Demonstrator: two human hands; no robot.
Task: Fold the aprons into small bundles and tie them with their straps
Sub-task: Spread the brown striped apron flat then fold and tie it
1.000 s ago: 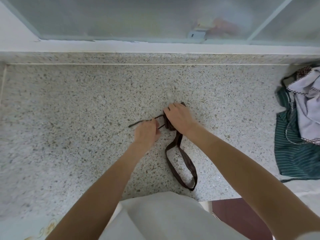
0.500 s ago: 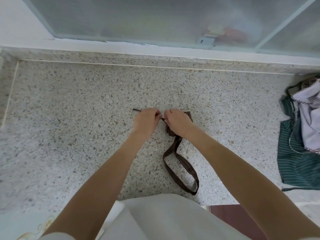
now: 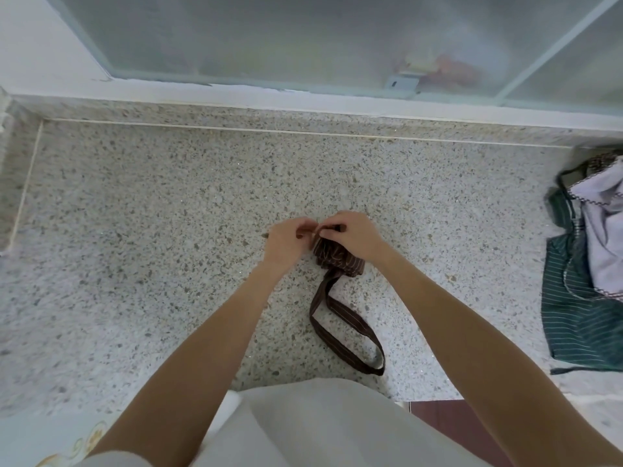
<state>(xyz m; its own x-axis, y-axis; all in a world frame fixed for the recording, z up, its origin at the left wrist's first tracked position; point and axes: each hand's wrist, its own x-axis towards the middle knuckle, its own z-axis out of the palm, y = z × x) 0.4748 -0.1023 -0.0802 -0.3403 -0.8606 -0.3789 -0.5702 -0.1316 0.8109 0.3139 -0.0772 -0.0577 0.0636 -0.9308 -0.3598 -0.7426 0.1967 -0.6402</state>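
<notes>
My two hands meet just above the middle of the frame, over the speckled stone surface. Under them sits the brown striped apron bundle, rolled small and resting on the surface a little right of centre. My left hand comes in from the lower left with its fingers curled, pinching a thin brown strap end at the top of the bundle; a short dark tip of the strap pokes out past the left side of that hand. My right hand lies over the bundle's top edge, its fingers bent and gripping the strap where it crosses the roll, fingertips nearly touching those of the left hand. I cannot tell how the strap is wound beneath them.

From the lower edge of the bundle a wide neck loop of the same striped cloth trails down towards me and lies flat on the surface, curving round at the lower centre of the frame.

At the right edge of the frame, well apart from the bundle, a green striped apron lies spread out with a pale lilac cloth heaped on its upper part
</notes>
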